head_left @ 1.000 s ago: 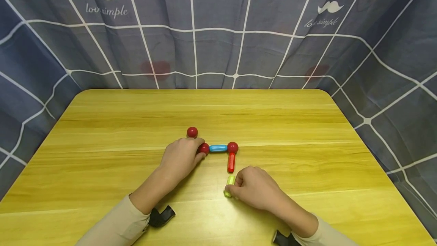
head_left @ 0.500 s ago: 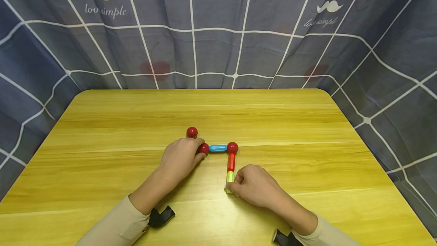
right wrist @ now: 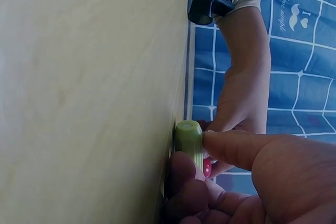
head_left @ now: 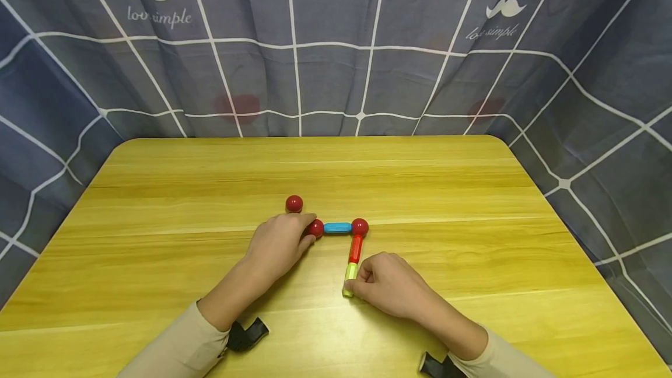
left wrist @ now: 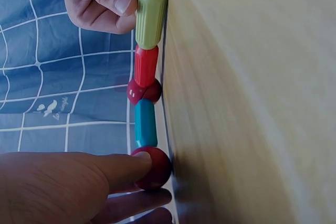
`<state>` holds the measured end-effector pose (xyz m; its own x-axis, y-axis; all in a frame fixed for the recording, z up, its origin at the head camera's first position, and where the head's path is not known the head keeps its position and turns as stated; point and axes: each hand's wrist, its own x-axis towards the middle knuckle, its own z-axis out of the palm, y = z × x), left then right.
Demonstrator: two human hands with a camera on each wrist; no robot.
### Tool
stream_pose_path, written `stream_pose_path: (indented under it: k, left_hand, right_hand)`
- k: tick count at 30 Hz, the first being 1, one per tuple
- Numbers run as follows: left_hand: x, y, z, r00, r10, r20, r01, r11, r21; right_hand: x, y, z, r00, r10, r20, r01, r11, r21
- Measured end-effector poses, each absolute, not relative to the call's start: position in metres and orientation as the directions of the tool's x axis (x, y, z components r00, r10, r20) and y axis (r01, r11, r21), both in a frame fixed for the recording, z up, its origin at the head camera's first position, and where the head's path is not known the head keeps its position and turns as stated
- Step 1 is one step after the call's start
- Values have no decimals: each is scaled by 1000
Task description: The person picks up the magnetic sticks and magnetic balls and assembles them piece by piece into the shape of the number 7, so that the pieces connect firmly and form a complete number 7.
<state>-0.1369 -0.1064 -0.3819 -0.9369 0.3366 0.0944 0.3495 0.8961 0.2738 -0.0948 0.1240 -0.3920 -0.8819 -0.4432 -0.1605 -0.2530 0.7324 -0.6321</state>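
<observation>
My right hand (head_left: 391, 286) pinches a yellow-green ridged magnetic stick (head_left: 350, 273) between thumb and fingers. Its far end meets a red stick (head_left: 355, 248), which runs up to a red ball (head_left: 360, 227). From that ball a blue stick (head_left: 338, 228) leads left to a second red ball (head_left: 317, 228). Thumb and fingers of my left hand (head_left: 278, 245) grip this second ball, as the left wrist view also shows. Just beyond the left hand's knuckles sits another red ball (head_left: 294, 203), with whatever lies under the palm hidden. The joined pieces lie low along the tabletop.
A yellow wood-grain table (head_left: 472, 203) carries everything. Behind it and at both sides hangs a blue-grey checked curtain (head_left: 336, 80). Black straps with camera mounts (head_left: 248, 334) are on both wrists.
The yellow-green stick has moved away from me until it meets the red stick's end. Since then, its near end and the red stick have swung slightly left. The left hand stays on its ball.
</observation>
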Motion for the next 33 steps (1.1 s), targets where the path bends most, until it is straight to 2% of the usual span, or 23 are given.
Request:
stream_pose_path:
  k: [12, 17, 22, 28, 33]
  left_hand:
    - [-136, -107, -383, -937, 334, 104, 349, 903, 249]
    - [-138, -113, -375, -938, 328, 108, 345, 903, 254]
    - [-144, -125, -367, -954, 258, 150, 293, 907, 302]
    - [-157, -135, -370, -943, 253, 216, 312, 899, 308]
    - [-164, -139, -374, -931, 330, 159, 363, 882, 299]
  right_hand:
    - [-103, 131, -387, -865, -474, -164, -272, 718, -641]
    - [-115, 139, -380, -895, -433, -108, -272, 721, -637]
    - [-134, 143, -377, -911, -413, -4, -325, 721, -613]
    - [-148, 143, -380, -860, -500, 106, -469, 689, -552]
    - [-148, 144, -378, -787, -604, 125, -571, 636, -519]
